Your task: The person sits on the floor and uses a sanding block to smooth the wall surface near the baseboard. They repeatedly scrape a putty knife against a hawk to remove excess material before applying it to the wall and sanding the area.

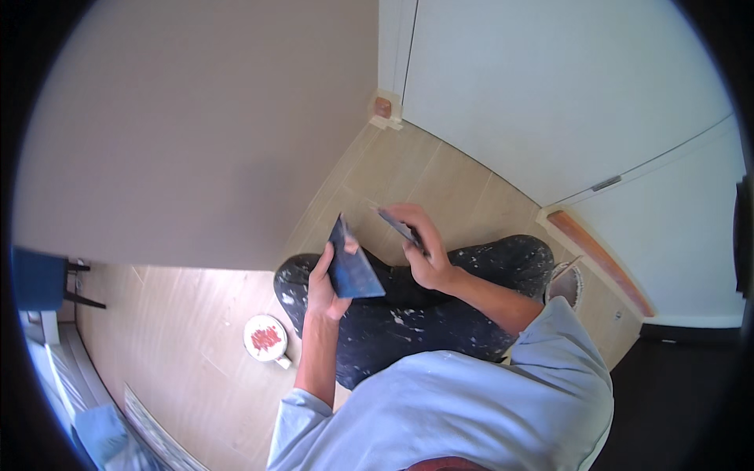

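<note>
1. no text, label, brand, number or sign can be read.
</note>
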Action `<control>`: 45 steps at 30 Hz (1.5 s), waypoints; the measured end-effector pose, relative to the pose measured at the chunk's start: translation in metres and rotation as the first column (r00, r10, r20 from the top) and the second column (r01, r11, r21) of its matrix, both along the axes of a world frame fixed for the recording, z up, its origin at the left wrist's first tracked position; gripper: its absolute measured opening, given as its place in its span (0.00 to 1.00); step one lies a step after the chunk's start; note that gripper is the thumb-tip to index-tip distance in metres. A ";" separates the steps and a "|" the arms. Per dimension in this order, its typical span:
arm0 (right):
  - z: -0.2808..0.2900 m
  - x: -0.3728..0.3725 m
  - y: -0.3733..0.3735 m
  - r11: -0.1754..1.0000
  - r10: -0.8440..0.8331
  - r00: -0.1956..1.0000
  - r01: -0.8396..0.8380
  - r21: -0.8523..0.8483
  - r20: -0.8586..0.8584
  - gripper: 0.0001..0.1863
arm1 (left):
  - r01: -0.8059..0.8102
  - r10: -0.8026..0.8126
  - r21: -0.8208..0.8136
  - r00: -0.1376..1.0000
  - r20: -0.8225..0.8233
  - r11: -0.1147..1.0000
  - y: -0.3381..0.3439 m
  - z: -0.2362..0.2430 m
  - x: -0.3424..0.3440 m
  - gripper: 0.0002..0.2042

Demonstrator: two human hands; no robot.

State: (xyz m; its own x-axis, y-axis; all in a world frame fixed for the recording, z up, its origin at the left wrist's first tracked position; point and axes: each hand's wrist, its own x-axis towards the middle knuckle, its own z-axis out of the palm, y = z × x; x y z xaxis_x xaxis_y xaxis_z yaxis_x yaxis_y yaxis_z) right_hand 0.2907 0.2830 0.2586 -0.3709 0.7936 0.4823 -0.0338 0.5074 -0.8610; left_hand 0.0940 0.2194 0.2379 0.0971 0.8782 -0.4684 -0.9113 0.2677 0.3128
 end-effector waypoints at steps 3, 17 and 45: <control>0.042 0.027 -0.026 0.867 0.200 0.949 -0.288 0.406 0.244 0.34 | 0.078 -0.089 0.067 0.981 0.175 0.995 -0.005 0.010 0.023 0.15; 0.059 0.098 0.000 0.787 -0.141 0.787 -0.278 0.550 0.600 0.41 | 0.100 -0.092 0.140 0.994 -0.060 0.985 -0.038 0.054 0.058 0.19; 0.038 0.064 -0.080 0.633 -0.587 0.630 -0.035 -0.774 -0.509 0.18 | 0.269 0.349 0.378 0.150 -0.925 0.886 -0.039 0.074 0.105 0.17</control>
